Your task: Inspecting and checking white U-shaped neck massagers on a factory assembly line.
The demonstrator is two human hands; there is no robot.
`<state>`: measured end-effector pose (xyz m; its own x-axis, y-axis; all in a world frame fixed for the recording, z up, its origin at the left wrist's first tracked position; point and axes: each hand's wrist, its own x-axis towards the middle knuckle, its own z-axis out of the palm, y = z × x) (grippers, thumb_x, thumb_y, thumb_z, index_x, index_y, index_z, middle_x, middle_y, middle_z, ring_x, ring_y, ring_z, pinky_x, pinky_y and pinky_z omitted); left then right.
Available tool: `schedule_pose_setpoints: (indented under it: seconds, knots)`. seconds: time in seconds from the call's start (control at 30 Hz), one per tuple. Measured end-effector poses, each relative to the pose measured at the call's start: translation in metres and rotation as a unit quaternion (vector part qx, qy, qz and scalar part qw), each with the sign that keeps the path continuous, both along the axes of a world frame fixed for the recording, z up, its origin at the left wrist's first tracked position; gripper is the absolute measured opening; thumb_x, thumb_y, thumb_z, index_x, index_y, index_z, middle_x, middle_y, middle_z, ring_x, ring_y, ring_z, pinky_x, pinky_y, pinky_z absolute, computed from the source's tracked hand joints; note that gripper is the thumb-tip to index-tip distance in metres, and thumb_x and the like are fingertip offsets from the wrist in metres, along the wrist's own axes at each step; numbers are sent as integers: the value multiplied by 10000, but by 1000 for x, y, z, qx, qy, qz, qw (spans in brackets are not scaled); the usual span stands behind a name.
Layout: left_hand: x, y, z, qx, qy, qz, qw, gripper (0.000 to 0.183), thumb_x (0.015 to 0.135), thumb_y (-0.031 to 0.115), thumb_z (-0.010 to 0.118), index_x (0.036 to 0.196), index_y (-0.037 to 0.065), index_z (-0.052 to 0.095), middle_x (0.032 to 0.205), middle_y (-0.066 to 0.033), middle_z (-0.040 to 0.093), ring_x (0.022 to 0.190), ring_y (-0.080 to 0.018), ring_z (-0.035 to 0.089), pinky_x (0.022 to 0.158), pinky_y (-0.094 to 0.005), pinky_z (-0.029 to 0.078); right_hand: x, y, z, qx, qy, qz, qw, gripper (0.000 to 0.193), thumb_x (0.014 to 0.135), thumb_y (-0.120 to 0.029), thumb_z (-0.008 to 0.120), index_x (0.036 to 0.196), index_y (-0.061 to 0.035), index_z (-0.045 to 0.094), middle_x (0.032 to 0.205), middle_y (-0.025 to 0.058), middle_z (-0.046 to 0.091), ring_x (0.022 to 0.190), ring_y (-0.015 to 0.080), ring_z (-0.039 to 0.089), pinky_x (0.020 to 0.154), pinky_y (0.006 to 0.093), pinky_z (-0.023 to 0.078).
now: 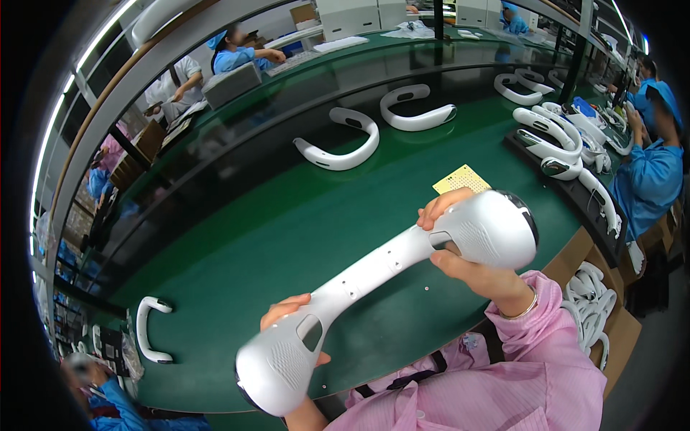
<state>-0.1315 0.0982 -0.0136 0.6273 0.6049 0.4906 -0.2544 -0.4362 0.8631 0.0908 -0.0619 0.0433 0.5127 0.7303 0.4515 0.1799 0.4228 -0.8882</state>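
Note:
Before me, over the green bench, I hold a white neckband device with two wide, rounded ends and a narrow bridge dotted with small screw holes. Each end has an oblong cut-out and a ribbed patch. My left hand wraps around the lower left end, which hides most of its palm. Around the upper right end closes my right hand, its thumb by the cut-out and its fingers over the far side. Past that end lies a yellow sheet of small stickers.
Similar white U-shaped bands lie along the back of the green bench, and one at its left. A black tray at right carries several more. Below it, a cardboard box holds white bands. Co-workers in blue sit on both sides.

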Motion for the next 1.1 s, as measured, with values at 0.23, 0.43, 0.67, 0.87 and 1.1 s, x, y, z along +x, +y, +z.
schedule_pose_setpoints:
  seconds: [0.23, 0.43, 0.67, 0.87, 1.1]
  knots:
    - [26, 3, -10, -325, -152, -101, 928, 694, 813, 665, 466, 1035, 7, 438, 848, -55, 465, 636, -153, 495, 568, -296, 442, 4, 12, -1, -165, 229, 145, 948, 539, 948, -461, 383, 1255, -20, 419, 941, 38, 516, 844, 131, 517, 776, 316, 456]
    - [36, 10, -8, -552, -187, -112, 805, 616, 927, 586, 280, 1002, -8, 427, 756, -64, 449, 430, -116, 400, 348, -237, 336, 6, 19, 4, -161, 390, 189, 887, 591, 966, -508, 224, 1238, -28, 436, 902, 54, 540, 820, 145, 538, 761, 334, 473]
    - [29, 20, -13, -579, -165, -103, 792, 580, 946, 543, 286, 1003, -5, 467, 753, -63, 458, 452, -128, 410, 385, -254, 354, 6, 30, -11, -181, 402, 196, 876, 475, 968, -436, 346, 1211, -41, 451, 892, 39, 533, 826, 140, 543, 749, 340, 488]
    - [30, 33, -16, -512, -111, -8, 852, 536, 961, 500, 303, 1058, -1, 467, 866, -73, 525, 505, -134, 464, 445, -247, 413, 9, 70, -40, -247, 321, 114, 907, 362, 821, -99, 605, 1129, -21, 433, 812, 28, 512, 681, 113, 536, 634, 276, 500]
    - [33, 41, -29, -400, -38, 22, 915, 437, 972, 312, 363, 1275, 2, 418, 1279, -128, 473, 1128, -239, 487, 964, -380, 392, 58, 206, -86, -56, 457, 83, 884, 243, 834, -100, 610, 976, -16, 432, 886, 79, 488, 803, 182, 529, 741, 352, 478]
